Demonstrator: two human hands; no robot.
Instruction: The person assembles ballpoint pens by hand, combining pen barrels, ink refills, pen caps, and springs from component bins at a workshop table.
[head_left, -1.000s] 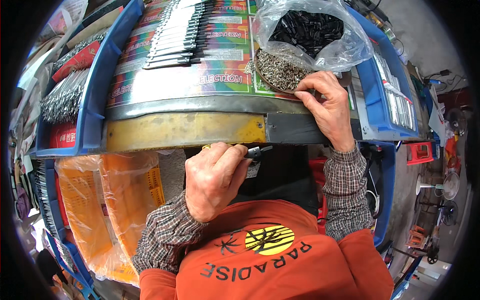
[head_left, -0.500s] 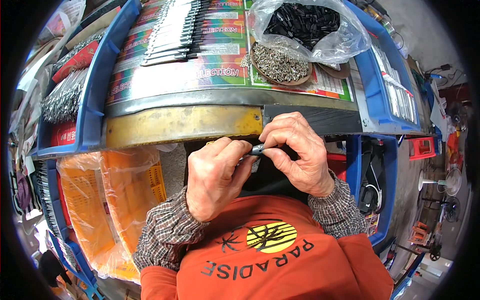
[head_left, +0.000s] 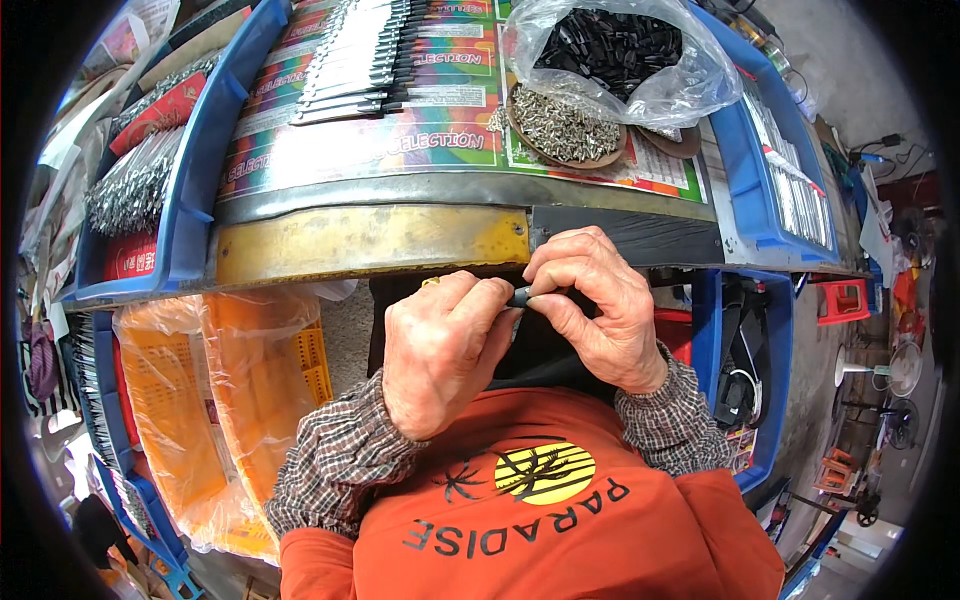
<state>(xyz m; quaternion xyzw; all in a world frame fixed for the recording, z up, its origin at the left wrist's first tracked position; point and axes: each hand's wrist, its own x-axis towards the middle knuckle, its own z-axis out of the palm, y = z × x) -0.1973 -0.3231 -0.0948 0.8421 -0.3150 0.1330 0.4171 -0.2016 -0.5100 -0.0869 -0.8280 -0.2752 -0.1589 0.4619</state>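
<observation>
In front of my chest, just below the table's near edge, both hands meet on a small dark cylindrical piece [head_left: 517, 297]. My left hand [head_left: 440, 345], a yellow ring on one finger, closes thumb and fingertips round its left end. With thumb and forefinger my right hand [head_left: 598, 310] pinches the other end. Most of the piece is covered by fingers, so its exact kind cannot be made out. Beyond the hands, a transparent plastic bag [head_left: 722, 85] holds many small black parts [head_left: 610, 50]. Beside it lies a heap of small silver metal pins or screws [head_left: 565, 125] on a round brown tray.
A row of slim silver-white pieces with black ends [head_left: 360, 65] lies on the table. Blue bins [head_left: 195, 200] of metal pieces flank it, with another blue bin [head_left: 765, 190] at right. Below left are plastic-covered orange crates [head_left: 170, 400]; a blue crate [head_left: 708, 340] sits lower right.
My left hand has shifted slightly to the right and turned a little, covering more of the dark piece. My right hand keeps its pinch almost unmoved.
</observation>
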